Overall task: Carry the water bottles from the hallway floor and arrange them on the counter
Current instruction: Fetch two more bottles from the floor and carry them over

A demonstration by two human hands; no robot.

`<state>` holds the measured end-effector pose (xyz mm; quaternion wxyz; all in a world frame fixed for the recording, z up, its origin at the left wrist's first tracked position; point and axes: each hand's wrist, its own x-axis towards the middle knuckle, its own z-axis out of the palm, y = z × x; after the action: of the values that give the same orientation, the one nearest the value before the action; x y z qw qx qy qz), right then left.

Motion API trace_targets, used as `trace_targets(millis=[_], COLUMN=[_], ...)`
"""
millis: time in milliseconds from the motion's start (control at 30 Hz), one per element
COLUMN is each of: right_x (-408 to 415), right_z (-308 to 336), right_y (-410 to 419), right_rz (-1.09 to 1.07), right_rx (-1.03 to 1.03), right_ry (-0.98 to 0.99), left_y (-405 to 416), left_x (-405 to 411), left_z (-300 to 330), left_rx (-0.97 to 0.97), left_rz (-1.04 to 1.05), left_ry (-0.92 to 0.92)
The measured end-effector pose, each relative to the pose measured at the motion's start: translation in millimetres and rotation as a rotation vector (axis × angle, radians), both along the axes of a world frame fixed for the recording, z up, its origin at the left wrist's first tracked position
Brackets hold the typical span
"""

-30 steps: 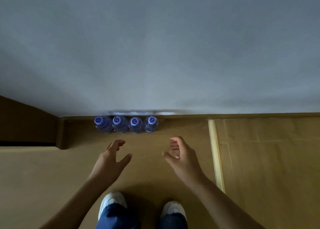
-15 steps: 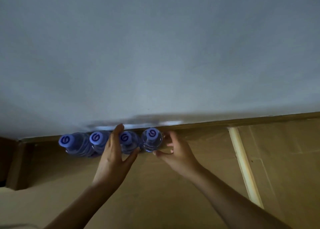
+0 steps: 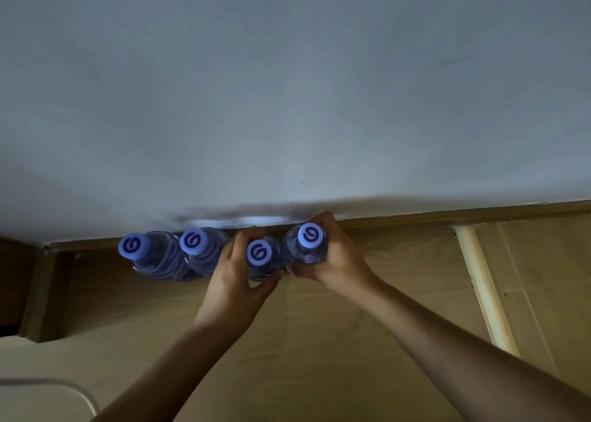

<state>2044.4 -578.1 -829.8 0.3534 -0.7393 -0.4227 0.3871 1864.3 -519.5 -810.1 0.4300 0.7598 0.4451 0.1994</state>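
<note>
Clear plastic fills both fists: the left hand (image 3: pixel 235 274) wraps the third bottle (image 3: pixel 260 257) in the row, and the right hand (image 3: pixel 332 258) wraps the fourth bottle (image 3: pixel 308 242), each gripped below the cap, probably to lift two at once. Two more bottles (image 3: pixel 153 255) stand untouched to the left. All sit on the floor (image 3: pixel 319 341) tight against the wall (image 3: pixel 287 101), so room to lift is only up and toward the person.

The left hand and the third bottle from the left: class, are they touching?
Touching. The head view shows the left hand with fingers and thumb curled round the third bottle, no gap visible.
</note>
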Motion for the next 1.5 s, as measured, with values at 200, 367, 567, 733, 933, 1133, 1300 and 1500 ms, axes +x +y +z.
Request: trace_targets(millis=[200,367,567,733,933,1133,1300,1500], right_x=[1,8,2,-9,-28,-50,-74,-110], right_z=[-6,3,72,179,335,492,608,711], right_y=[-21,-42,-73,-97,-109,-93,-72,-65], right_rz=[-0.050,-0.105,-0.037,-0.001,0.055,0.134,0.252,0.402], right_rx=[0.003,-0.049,-0.003,-0.025,-0.024,0.026,0.112,0.195], right_ry=[0.025,0.119,0.104,0.111,0.104,0.074,0.044,0.090], left_y=[-4,-4,-27,-47,-63,-71,-80,-104], left_x=[-1,9,3,-8,-29,-62,-98,-144], left_z=[-3,11,76,180,337,495,611,707], left_rx=[0.015,0.001,-0.042,-0.093,-0.196,-0.154,-0.101,-0.057], left_rz=[-0.202,-0.243,-0.251,-0.221,-0.160,-0.116,-0.022,0.212], left_ry=[0.023,0.049,0.011,0.017,0.011,0.028,0.024,0.027])
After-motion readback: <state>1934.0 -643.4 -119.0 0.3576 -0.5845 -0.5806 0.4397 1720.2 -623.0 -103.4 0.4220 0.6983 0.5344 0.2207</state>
